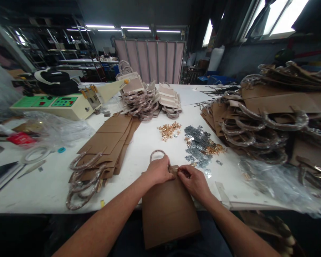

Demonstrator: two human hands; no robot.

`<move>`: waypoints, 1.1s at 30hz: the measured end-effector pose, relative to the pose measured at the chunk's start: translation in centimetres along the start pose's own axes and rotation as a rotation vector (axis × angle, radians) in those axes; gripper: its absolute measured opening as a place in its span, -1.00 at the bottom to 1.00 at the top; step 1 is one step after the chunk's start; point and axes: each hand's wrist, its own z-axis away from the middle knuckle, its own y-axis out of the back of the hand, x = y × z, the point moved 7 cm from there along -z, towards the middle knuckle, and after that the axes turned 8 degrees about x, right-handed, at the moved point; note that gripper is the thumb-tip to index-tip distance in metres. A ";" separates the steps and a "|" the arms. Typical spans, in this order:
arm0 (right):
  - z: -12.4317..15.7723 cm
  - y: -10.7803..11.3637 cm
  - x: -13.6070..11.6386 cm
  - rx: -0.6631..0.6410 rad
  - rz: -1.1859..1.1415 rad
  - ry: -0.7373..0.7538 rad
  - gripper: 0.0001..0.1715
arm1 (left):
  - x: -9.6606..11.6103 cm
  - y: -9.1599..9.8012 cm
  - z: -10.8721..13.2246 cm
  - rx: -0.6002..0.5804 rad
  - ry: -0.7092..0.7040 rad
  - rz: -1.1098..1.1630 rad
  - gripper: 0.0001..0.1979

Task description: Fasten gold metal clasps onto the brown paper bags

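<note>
A brown bag panel [168, 214] with a plastic-wrapped loop handle [157, 152] lies over the table's front edge, its lower part hanging toward my lap. My left hand [160, 170] is closed on the panel's top edge beside the handle. At the top right corner, my right hand [193, 180] pinches a tiny metal piece against the panel; its exact kind is too small to make out. Beyond the hands are a pile of small gold fasteners [169, 130] and a heap of flat grey metal plates [199, 139], with more gold fasteners [215, 147] at its right side.
Brown panels with wrapped handles [107, 139] are stacked at left, and a taller pile [273, 107] stands at right. Lighter handled panels [141, 94] lie at the back. A cream machine [75, 107], clear plastic [59, 125] and a tape roll [36, 155] occupy the left side.
</note>
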 end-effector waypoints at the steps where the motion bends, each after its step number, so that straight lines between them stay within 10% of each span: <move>1: 0.1 0.0 0.0 -0.006 0.017 0.023 -0.74 | 0.0 -0.1 0.0 0.000 0.001 0.007 -0.53; 33: 0.4 1.0 -3.4 -0.181 0.186 0.081 -0.83 | 2.5 2.7 2.7 0.221 -0.028 0.342 -0.81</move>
